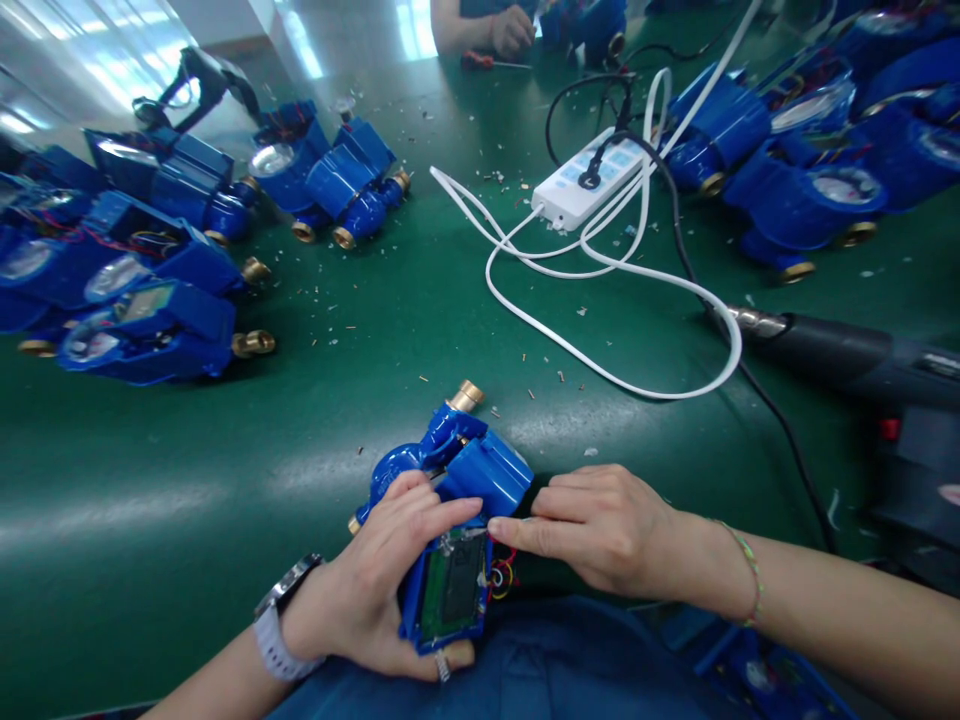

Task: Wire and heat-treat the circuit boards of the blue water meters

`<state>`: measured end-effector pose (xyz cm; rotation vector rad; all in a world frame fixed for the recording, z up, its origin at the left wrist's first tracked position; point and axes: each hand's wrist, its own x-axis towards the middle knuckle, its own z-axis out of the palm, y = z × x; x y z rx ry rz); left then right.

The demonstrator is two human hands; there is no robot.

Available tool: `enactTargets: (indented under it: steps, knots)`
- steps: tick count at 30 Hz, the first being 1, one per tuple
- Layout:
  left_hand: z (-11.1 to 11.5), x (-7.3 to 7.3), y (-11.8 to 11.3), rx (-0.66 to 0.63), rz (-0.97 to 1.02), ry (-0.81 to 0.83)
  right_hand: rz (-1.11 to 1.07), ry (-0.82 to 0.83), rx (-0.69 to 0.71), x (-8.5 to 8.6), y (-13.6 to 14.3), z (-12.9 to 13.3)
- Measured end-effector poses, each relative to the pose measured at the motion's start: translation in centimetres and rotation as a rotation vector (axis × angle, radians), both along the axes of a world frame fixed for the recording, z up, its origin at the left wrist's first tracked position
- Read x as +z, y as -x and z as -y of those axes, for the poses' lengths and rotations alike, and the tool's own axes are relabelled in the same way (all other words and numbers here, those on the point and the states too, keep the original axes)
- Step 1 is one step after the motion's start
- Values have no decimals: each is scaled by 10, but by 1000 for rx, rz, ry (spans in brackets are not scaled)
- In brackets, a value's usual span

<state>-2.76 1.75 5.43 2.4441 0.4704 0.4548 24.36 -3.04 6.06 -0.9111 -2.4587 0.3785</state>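
Observation:
A blue water meter (491, 470) with brass threaded ends lies on its side at the table's near edge, close to my body. Its open housing shows a green circuit board (456, 585) with a dark display, and thin red, yellow and black wires curl out on the right. Wrapped round the housing from the left, my left hand (382, 570) has its thumb and fingers on opposite sides. My right hand (592, 525) reaches in from the right, index finger at the board's upper corner by the wires, the other fingers curled. Whether it pinches anything small is hidden.
Several blue water meters (161, 335) stand at the left, more (810, 200) at the right. A white power strip (589, 180) with looping cable lies mid-table. At the right rests a black heat gun (840, 350). Across the table are another person's hand (512, 32) and a screwdriver (487, 62).

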Motion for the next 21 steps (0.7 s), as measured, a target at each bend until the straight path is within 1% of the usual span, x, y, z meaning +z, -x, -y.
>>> enactTargets:
  steps: [5,7,9,12,16,21]
  knots:
    - [-3,7,-3,5,-36,-17,186,-206,29,26,-2,-6]
    - [-3,9,-4,9,-37,-14,205,-234,37,31,-2,-8]
    - [-3,10,-5,11,-39,-3,194,-206,61,29,-3,-11]
    - [-3,9,-4,13,-33,12,164,-134,89,20,-4,-13]
    - [-3,6,-3,14,-18,15,114,-91,81,9,-5,-12]
    - [-3,4,-3,8,17,23,35,-32,66,3,-3,-10]
